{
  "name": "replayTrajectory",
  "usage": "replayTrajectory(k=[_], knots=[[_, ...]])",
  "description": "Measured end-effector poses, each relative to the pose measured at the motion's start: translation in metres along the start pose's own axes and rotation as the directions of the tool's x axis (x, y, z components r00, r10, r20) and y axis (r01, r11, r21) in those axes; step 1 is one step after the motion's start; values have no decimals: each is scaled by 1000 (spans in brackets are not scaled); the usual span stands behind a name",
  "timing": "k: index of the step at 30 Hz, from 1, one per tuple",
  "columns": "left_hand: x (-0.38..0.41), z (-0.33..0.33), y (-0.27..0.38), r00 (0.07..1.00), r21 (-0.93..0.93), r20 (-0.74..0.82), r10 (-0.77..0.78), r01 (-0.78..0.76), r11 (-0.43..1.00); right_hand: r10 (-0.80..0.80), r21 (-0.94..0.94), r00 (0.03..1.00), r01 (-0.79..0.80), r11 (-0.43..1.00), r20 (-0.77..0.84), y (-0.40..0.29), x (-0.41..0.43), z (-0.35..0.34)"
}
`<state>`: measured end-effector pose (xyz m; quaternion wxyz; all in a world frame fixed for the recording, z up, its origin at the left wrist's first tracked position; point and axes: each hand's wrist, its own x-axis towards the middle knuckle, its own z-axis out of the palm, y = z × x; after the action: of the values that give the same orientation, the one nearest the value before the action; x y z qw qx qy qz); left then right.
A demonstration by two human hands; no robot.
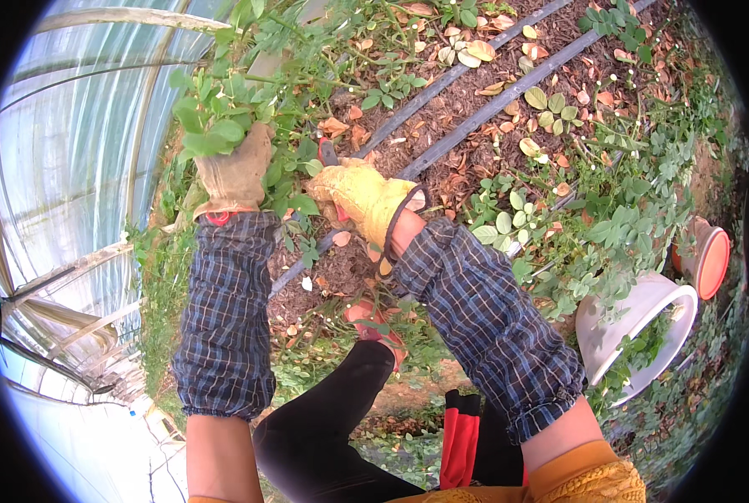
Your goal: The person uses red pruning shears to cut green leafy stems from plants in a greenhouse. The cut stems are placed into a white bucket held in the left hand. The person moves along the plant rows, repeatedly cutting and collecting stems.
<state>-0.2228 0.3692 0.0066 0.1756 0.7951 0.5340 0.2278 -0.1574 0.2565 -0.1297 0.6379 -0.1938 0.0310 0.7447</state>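
Note:
My left hand [235, 165], in a tan work glove, is closed around leafy green stems [214, 129] at the upper left; its fingers are largely hidden behind the leaves. To its right, my right hand [355, 188], in a yellow leather glove, grips red-handled pruning shears [327, 153], whose dark metal part points up and left among the foliage. Whether the blades touch a stem cannot be told. Checked sleeve covers wrap both forearms.
Black irrigation pipes [487, 107] cross the mulched bed diagonally. A white bucket [626, 333] with cut greenery and an orange pot [714, 263] lie at the right. Plastic greenhouse sheeting [92, 126] on a frame borders the left. My black-clad leg [330, 415] is below.

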Motion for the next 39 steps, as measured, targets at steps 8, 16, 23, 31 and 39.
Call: replayTrajectory(k=[8, 16, 23, 31, 39], knots=[[27, -59, 1, 993, -239, -116, 18, -45, 970, 20, -891, 991, 110, 440, 132, -77, -8, -12], [98, -28, -33, 808, 171, 106, 580, -589, 790, 133, -782, 980, -199, 590, -150, -90, 22, -21], [114, -36, -27, 813, 615, 379, 441, -578, 536, 218, -673, 954, -299, 676, -205, -89, 14, -10], [120, -33, -55, 801, 564, 512, 311, -586, 582, 192, -638, 964, -264, 724, -182, -81, 22, -23], [111, -49, -86, 881, 632, 451, 145, -430, 644, 139, -398, 972, -205, 894, -189, -79, 20, -17]])
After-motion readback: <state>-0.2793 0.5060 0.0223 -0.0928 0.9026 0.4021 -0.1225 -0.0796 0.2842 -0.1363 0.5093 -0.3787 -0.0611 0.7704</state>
